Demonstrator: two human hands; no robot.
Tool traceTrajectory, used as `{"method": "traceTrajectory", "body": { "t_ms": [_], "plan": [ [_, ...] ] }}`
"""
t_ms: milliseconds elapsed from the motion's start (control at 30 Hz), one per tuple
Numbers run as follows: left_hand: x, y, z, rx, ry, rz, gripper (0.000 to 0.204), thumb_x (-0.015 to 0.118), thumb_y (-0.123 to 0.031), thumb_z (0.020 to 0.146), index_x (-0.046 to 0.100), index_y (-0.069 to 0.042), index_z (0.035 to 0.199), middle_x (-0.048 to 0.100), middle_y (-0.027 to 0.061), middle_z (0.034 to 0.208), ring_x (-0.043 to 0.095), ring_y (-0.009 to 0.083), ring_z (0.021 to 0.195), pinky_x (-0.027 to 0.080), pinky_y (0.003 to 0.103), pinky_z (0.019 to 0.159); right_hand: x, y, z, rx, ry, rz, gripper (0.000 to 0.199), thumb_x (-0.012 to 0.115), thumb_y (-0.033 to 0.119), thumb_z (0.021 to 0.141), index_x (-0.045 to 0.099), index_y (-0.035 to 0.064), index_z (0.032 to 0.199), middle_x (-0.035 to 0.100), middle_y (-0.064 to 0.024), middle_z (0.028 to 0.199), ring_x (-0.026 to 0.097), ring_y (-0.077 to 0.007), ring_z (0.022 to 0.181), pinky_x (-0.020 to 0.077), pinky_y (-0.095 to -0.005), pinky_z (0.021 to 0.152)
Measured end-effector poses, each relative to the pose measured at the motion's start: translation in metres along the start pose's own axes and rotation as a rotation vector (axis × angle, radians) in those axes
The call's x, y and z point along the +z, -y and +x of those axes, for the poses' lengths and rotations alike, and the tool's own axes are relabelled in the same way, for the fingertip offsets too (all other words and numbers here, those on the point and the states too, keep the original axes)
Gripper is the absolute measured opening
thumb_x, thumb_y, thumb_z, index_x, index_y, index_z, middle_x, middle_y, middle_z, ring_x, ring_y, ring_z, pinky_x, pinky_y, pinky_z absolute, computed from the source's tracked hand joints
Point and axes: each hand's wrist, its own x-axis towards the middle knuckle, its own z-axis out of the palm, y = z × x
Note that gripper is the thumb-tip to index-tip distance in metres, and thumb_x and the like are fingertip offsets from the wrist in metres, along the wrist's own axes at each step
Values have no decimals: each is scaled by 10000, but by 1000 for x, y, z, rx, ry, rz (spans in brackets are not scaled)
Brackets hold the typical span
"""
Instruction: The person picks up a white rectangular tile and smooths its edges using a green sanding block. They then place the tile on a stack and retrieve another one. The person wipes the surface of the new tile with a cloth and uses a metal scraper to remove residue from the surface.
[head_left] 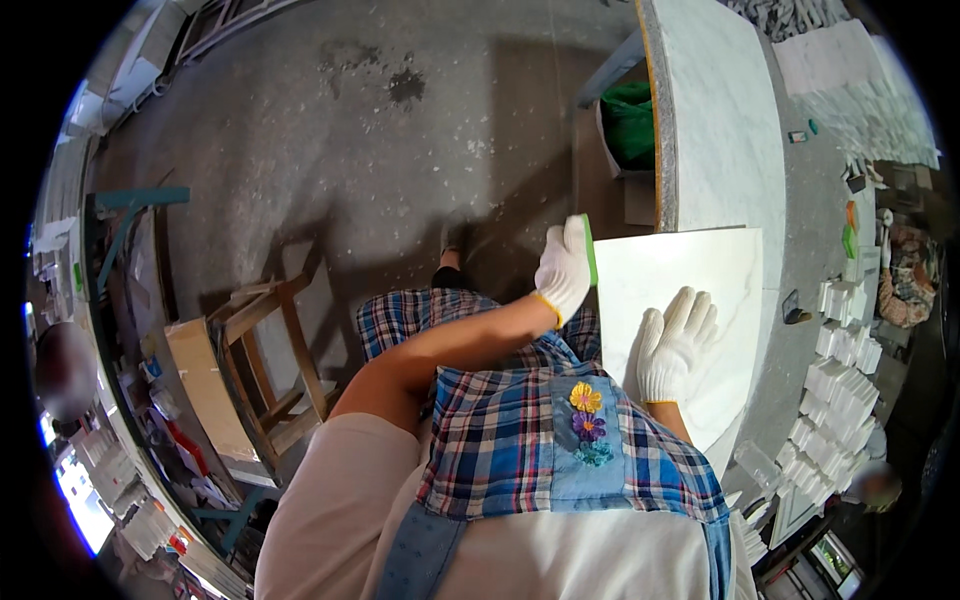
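A white square tile (640, 285) with faint veining lies at the near end of the bench and partly overhangs its left edge. My left hand (563, 270), in a white knit glove with a yellow cuff, grips a thin green pad (590, 250) at the tile's left edge. The pad shows only as a narrow strip along the fingers; I cannot tell whether it touches the tile. My right hand (678, 345), gloved the same way, rests flat on top of the tile with fingers stretched out and nothing in them.
The bench has a pale marble-like top (722, 120). Beneath it stands a container with green plastic (628, 125). A wooden stool (265, 370) is at my left. Stacks of white pieces (835, 410) line the right side, and other people are at both sides.
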Motion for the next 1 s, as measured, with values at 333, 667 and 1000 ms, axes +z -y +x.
{"method": "traceTrajectory", "body": {
  "t_ms": [333,667,1000],
  "plan": [
    [-6,-10,-16,-59,11,2,660,288,-652,992,464,-80,1270,636,315,1146,589,517,1092,452,535,943,0,1,1,-18,-26,9,630,509,405,971,431,-1,1446,391,-288,1481,340,-482,1367,240,-554,1146],
    [-5,-6,-27,-62,45,31,606,337,-612,997,413,-116,1338,642,284,1166,604,491,1096,449,534,954,3,0,-1,-5,-27,2,626,504,399,982,427,-1,1457,387,-289,1490,340,-483,1372,241,-547,1155],
    [-7,15,-45,54,74,104,629,406,-556,1000,347,-88,1417,621,295,1194,600,485,1103,464,530,946,4,-1,-1,-9,-64,22,627,533,398,953,447,2,1431,409,-282,1463,369,-471,1342,259,-561,1130]
  ]
}}
